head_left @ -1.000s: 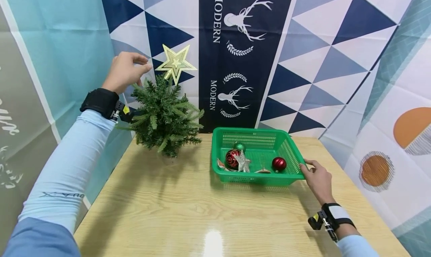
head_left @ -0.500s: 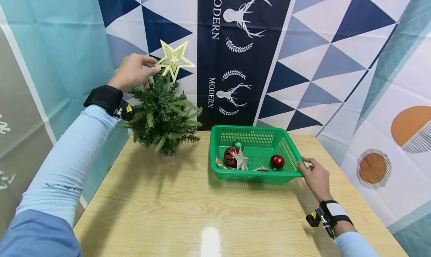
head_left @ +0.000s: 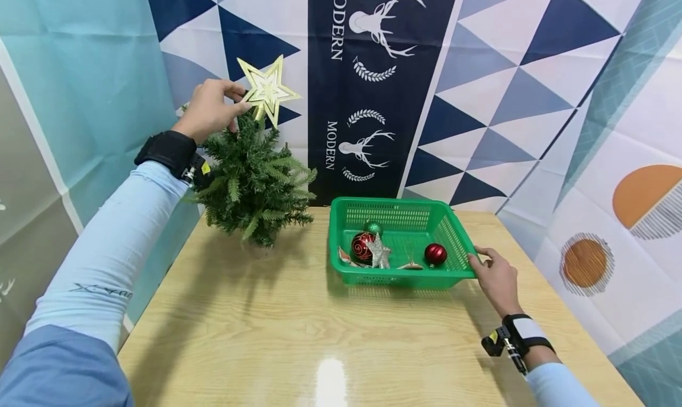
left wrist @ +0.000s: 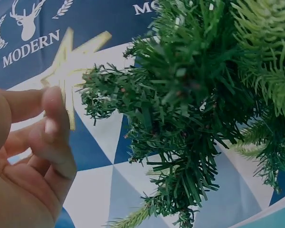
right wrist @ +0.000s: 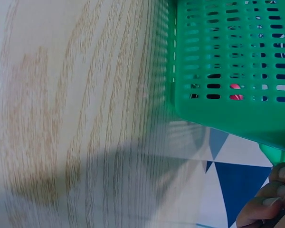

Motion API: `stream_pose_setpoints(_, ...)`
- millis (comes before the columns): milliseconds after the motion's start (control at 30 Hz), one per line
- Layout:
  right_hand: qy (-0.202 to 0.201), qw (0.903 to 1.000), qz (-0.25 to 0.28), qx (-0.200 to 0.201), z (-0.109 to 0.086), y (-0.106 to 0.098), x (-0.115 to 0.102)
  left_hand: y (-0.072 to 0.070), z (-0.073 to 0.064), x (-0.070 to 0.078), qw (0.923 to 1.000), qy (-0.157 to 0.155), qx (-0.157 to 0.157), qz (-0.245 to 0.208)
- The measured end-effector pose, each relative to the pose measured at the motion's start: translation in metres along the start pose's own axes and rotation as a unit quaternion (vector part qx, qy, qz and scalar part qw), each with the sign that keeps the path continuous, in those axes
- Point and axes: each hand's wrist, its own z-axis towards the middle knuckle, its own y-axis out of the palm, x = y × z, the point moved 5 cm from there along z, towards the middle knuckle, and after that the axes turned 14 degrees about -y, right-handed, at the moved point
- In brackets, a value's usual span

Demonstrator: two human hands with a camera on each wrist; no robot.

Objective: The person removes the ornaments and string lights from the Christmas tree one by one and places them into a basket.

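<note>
At the top of a small green artificial Christmas tree [head_left: 256,185] is a gold star tree topper [head_left: 269,91]. My left hand [head_left: 210,108] pinches the star's left side between thumb and fingers. In the left wrist view, the fingertips meet a point of the star [left wrist: 66,78], which looks washed out by glare. Whether its base sits on the tree tip is hidden by branches. On the right, my right hand [head_left: 496,279] grips the near right corner of a green plastic basket [head_left: 402,279]. The right wrist view catches only its curled fingers [right wrist: 268,202] by the basket.
Inside the basket lie a red swirl-patterned bauble [head_left: 362,246], a silver glitter star [head_left: 379,253], a plain red bauble [head_left: 436,253], a green bauble [head_left: 373,227] and flat ornaments partly hidden by the rim. A wooden table [head_left: 277,330] carries everything, with patterned cloth [head_left: 490,87] behind.
My left hand has moved right to the gold star and taken hold of it. The star has tilted and shifted slightly up and left. My right hand stays on the basket corner.
</note>
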Motion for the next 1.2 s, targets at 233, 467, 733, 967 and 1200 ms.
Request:
stream_pose_setpoints(233,0.003,1.0,-0.004,0.002,0.001,-0.001,0.0,-0.004,-0.004,0.008,0.9965,0.027,0.065,0.044)
stream_pose_setpoints(467,0.015,0.9999,-0.008,-0.004,-0.001,0.002,0.004,-0.003,-0.006,0.011,0.9894,0.029,0.098,0.103)
stream_pose_setpoints(733,0.015,0.9998,-0.008,-0.004,0.0,0.001,0.002,-0.008,-0.009,0.011,0.9889,0.012,0.126,0.078)
stream_pose_setpoints(967,0.013,0.9998,-0.011,-0.008,0.0,0.002,0.001,-0.009,-0.009,0.014,0.9877,0.012,0.14,0.068)
stream_pose_setpoints(1200,0.012,0.9999,-0.011,-0.005,0.0,0.0,0.0,-0.015,-0.01,0.022,0.9868,0.041,0.151,0.041)
